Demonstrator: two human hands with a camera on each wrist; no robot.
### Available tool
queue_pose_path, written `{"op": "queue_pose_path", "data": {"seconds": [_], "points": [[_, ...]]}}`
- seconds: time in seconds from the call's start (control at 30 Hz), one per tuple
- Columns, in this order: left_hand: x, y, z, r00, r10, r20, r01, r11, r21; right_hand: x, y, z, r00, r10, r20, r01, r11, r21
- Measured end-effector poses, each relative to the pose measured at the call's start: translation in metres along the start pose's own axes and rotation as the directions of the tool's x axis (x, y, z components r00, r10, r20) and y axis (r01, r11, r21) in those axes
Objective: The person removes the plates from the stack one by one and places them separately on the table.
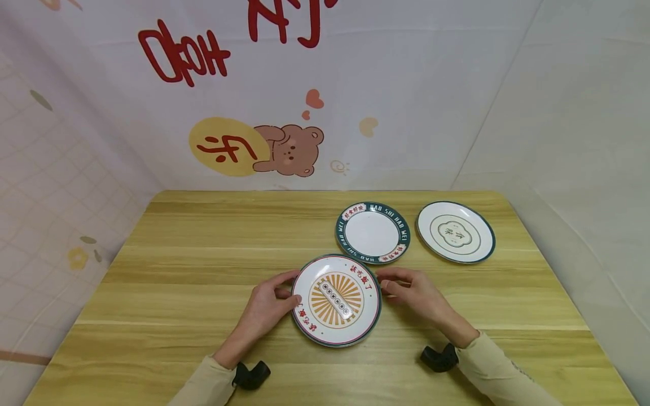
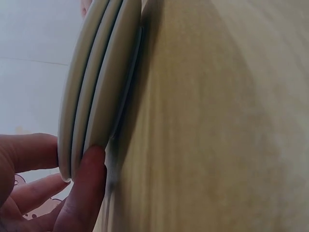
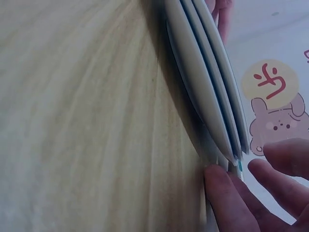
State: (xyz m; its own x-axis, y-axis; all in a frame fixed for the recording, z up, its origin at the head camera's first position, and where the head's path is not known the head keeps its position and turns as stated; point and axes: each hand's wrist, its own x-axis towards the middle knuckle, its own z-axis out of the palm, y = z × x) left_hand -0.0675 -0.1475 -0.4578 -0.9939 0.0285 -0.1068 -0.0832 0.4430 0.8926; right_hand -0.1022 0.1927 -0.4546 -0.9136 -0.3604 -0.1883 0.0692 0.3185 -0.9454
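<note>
Our L hand point(image 1: 268, 303) pinches plate stack point(image 1: 336, 300); R hand point(image 1: 415, 292), fingers apart, beside it; green-rimmed plate point(image 1: 373, 232) nr back edge of bench point(image 1: 203, 254).

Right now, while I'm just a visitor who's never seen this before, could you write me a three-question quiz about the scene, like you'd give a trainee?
1. The left hand holds a stack of plates: how many plates can be counted in it?
2. True or false: in the head view, the green-banded plate lies left of the plate with the central badge.
3. What animal is printed on the wall?

Key: 1. Three. 2. True. 3. A bear.
</note>
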Motion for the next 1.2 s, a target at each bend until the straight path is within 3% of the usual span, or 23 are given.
{"op": "queue_pose_path", "data": {"seconds": [0.17, 0.4, 0.77, 1.1, 1.2], "points": [[0.0006, -0.0016, -0.0005, 1.000, 0.000, 0.015, 0.000, 0.999, -0.037, 0.0003, -0.0002, 0.0014, 1.000, -0.007, 0.015, 0.007, 1.000, 0.006], [0.0011, -0.0026, -0.0011, 0.999, -0.039, 0.036, 0.043, 0.989, -0.143, 0.0013, 0.0003, 0.0037, 1.000, -0.002, 0.017, 0.002, 1.000, 0.007], [0.0004, -0.0039, -0.0010, 0.997, -0.066, 0.043, 0.074, 0.972, -0.223, 0.0038, 0.0010, 0.0064, 1.000, 0.009, 0.027, -0.010, 1.000, 0.030], [-0.0020, -0.0032, -0.0028, 0.995, -0.080, 0.057, 0.092, 0.959, -0.268, 0.0058, 0.0023, 0.0063, 0.999, -0.044, -0.006, 0.042, 0.989, -0.142], [-0.0028, -0.0034, -0.0044, 0.995, -0.074, 0.072, 0.092, 0.951, -0.295, 0.0065, 0.0019, 0.0071, 0.998, -0.055, -0.008, 0.053, 0.987, -0.155]]}}
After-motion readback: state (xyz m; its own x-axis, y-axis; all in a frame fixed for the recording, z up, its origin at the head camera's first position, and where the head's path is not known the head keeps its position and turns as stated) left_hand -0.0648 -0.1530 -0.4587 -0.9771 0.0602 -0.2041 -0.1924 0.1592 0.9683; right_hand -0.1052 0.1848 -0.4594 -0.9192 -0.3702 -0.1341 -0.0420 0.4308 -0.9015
